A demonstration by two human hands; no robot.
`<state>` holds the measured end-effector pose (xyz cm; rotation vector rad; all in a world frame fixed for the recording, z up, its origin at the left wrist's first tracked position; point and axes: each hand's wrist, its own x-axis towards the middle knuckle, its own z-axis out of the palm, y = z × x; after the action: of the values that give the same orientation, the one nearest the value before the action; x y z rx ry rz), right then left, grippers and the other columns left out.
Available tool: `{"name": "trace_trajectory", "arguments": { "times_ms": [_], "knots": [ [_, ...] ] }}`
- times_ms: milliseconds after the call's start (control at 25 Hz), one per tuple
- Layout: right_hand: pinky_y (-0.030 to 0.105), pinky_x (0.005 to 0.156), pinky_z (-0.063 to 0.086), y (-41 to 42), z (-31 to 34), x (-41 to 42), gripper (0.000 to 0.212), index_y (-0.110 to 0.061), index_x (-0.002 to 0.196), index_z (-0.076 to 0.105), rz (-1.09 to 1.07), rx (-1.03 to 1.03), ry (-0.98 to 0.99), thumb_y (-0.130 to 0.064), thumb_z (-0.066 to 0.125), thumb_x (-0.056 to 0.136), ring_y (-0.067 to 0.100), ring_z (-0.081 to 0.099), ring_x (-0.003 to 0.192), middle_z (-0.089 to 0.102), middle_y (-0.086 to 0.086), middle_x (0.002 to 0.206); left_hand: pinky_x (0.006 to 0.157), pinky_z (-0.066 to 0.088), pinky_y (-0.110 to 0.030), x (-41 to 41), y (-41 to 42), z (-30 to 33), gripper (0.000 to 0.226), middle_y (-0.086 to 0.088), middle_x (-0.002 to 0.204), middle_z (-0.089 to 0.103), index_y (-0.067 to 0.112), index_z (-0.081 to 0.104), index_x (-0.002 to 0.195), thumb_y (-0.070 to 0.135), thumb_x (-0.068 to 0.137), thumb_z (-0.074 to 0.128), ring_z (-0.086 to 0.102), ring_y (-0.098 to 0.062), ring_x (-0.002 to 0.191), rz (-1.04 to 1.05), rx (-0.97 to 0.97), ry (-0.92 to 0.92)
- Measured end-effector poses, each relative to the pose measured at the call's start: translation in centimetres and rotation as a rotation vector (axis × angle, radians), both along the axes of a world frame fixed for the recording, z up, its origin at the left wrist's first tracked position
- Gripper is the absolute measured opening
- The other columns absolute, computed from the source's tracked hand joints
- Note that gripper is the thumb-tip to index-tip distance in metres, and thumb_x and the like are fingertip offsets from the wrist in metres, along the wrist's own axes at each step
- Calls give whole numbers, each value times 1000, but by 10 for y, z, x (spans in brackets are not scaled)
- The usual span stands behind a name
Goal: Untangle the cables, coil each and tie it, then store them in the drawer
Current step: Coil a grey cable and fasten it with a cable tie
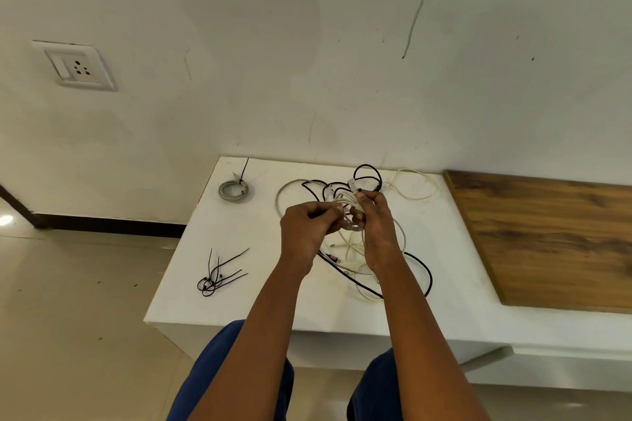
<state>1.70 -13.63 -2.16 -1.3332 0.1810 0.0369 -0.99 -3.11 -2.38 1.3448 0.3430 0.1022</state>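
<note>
While tangle (pixel 355 215) sits mid-counter (pixel 260 294), we work white cable free: left hand (pixel 307 225) pinches strand, right hand (pixel 376 225) grips knot. Feed plug back through loops, no yanking. Coiled cable (pixel 233 189) at ten o'clock, ties (pixel 219 275) at eight. Drawer unseen.

Single head-worn wide-angle view, forward and down, close above white table (pixel 260 287).

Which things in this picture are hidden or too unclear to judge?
Head view:
- The drawer is not visible anywhere.
- Where the left hand and right hand grip the tangled cables, the fingers cover the knot.
- How many cables are tangled: the strands overlap too much.
- The tie on the grey coil: too small.
</note>
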Motion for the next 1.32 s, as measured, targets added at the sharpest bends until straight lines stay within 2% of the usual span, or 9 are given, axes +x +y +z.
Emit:
{"name": "trace_trajectory", "arguments": {
  "times_ms": [160,320,560,720,800,880,960,1120,1320],
  "knots": [
    [9,52,44,1,-2,-1,10,-11,101,50,45,-53,18,-20,48,96,4,56,66,59,-3,82,77,57,-24,-2,2,4,13,-12,81,74,6,74,90,9,78,74,73,-22,79,-1,-61,-83],
    [16,62,43,2,-2,-2,13,-12,102,52,68,-86,43,-23,49,96,6,55,71,61,-3,83,75,54,-17,-2,-1,5,22,-1,85,75,10,72,99,10,77,76,71,-11,82,-29,46,-134],
    [17,66,44,5,0,-4,5,-21,94,52,91,-99,2,-26,50,96,3,59,71,63,-8,85,66,47,-9,0,-6,5,10,12,87,64,16,73,90,17,79,74,63,-3,78,131,426,-275],
    [12,62,46,8,0,-4,6,-22,92,51,105,-121,-27,-27,52,95,4,61,71,64,-9,83,67,43,-4,0,-7,5,21,8,83,66,18,71,102,10,82,71,61,2,75,195,529,-350],
    [7,57,46,10,0,-5,7,-20,92,50,93,-117,-36,-26,51,95,3,59,72,62,-7,87,70,48,-10,-1,-6,6,22,4,82,69,15,70,103,7,83,70,63,-1,75,212,572,-415],
    [8,55,45,11,0,-5,9,-18,92,50,82,-89,-44,-25,48,97,0,59,67,61,-6,86,72,51,-18,-3,-6,7,18,-2,89,69,10,71,102,7,86,67,64,-10,79,211,713,-502],
    [11,53,46,12,1,-6,11,-16,94,49,88,-82,-28,-26,46,98,0,59,62,61,-3,84,70,48,-14,-5,-6,9,15,-8,91,66,7,72,101,8,87,65,64,-15,77,217,827,-530],
    [19,56,43,13,2,-7,13,-18,88,51,114,-102,-7,-27,46,97,6,56,63,60,0,80,64,41,-13,-7,-9,12,11,-9,86,63,5,72,92,6,83,66,62,-19,71,229,936,-471],
    [17,54,41,13,2,-7,15,-19,84,49,109,-83,-29,-25,44,98,9,51,62,57,0,74,60,47,-27,-6,-10,12,7,-9,83,61,3,71,86,6,82,66,60,-22,68,215,956,-432]
  ]
}}
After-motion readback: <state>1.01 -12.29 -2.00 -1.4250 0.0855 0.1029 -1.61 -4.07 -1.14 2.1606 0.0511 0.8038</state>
